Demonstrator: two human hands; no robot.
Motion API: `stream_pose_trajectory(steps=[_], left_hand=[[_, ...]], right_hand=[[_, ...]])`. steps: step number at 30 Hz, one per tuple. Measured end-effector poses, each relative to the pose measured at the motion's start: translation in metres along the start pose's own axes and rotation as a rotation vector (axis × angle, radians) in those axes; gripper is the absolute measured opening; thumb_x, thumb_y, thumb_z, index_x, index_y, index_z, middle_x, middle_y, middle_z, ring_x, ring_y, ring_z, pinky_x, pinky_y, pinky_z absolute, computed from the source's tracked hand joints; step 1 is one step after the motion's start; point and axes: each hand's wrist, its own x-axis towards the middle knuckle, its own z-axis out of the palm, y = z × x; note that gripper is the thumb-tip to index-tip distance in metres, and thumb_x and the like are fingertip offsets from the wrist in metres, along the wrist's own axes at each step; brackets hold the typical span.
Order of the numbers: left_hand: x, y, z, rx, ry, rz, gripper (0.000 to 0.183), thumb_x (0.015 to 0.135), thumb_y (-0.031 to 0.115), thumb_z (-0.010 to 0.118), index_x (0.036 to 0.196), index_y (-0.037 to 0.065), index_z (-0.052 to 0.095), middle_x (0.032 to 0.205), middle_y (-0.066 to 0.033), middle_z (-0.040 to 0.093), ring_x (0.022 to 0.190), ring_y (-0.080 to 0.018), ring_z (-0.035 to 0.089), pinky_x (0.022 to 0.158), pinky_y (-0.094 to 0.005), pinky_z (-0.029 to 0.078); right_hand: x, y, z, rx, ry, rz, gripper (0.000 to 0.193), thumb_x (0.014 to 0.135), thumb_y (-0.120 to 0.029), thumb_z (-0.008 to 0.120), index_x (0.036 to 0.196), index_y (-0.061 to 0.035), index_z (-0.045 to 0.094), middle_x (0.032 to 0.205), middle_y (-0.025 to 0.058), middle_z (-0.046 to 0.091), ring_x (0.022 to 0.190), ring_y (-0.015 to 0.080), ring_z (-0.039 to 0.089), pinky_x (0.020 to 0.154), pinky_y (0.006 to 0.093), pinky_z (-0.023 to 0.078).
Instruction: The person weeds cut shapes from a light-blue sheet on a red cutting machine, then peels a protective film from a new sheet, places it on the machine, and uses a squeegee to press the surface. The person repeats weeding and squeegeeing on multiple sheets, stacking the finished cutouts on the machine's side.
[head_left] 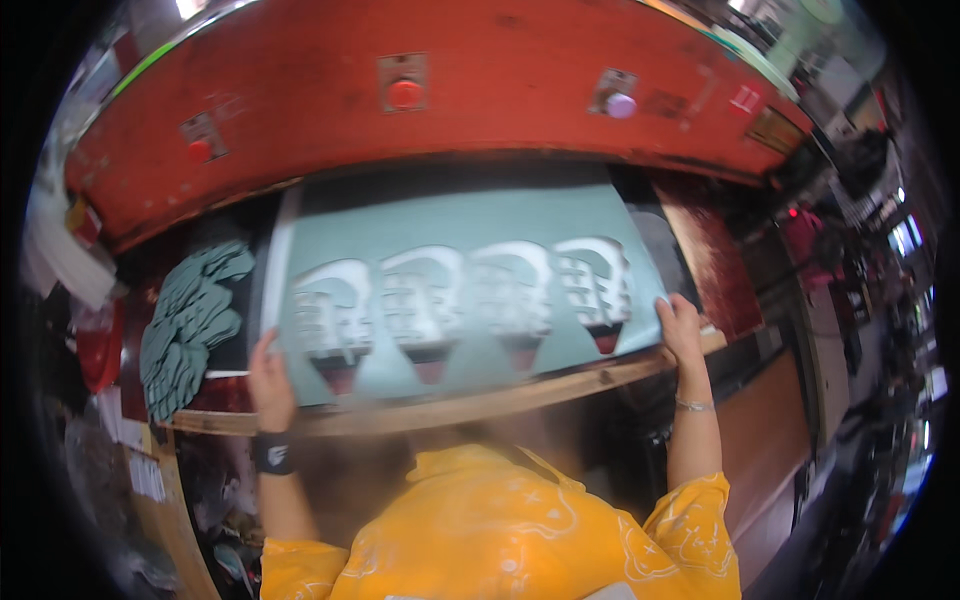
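Observation:
A wide grey-green sheet lies in front of the red machine, with several shaped cut-outs in a row along its near half. White shows through these openings, and their near ends run out as notches at the sheet's front edge. My left hand, with a black band on the wrist, is closed on the sheet's near left corner. At the near right corner my right hand grips the sheet's edge between thumb and fingers. Blur hides the exact fingertip contact. A loose pile of cut grey-green pieces sits to the left of the sheet.
Beyond the sheet stands the red machine beam, with a red button in its middle and a pale purple knob to the right. A wooden rail runs along the near edge. Dark red board lies at the right.

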Motion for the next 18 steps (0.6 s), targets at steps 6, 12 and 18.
stream_pose_trajectory(steps=[6,12,18], left_hand=[[-0.052,0.031,-0.078,-0.284,-0.137,-0.088,0.043,0.093,0.006,0.047,0.135,-0.002,0.039,0.116,-0.0111,0.057,0.098,-0.0155,0.055,0.089,-0.0276,0.042],[-0.016,-0.023,-0.027,0.078,-0.144,-0.086,0.046,0.088,0.011,0.057,0.132,0.005,0.044,0.102,-0.0091,0.055,0.088,-0.0147,0.053,0.080,-0.0268,0.044],[0.015,-0.038,-0.005,0.251,-0.095,-0.087,0.049,0.083,0.010,0.062,0.128,0.000,0.046,0.122,-0.0181,0.054,0.110,-0.0268,0.053,0.095,-0.0341,0.039]], right_hand=[[-0.049,-0.007,-0.088,0.334,-0.526,0.334,0.013,0.086,-0.012,0.060,0.094,-0.0019,0.060,0.075,-0.0028,0.056,0.072,0.0063,0.052,0.065,0.0208,0.043],[-0.040,0.002,-0.014,0.312,-0.189,0.063,0.041,0.086,-0.016,0.061,0.123,-0.0031,0.049,0.088,0.0044,0.059,0.079,0.0130,0.057,0.076,0.0270,0.047],[-0.008,0.000,0.022,0.045,0.008,0.090,0.036,0.085,-0.021,0.060,0.116,-0.0022,0.055,0.093,0.0178,0.064,0.088,0.0307,0.062,0.078,0.0368,0.049]])
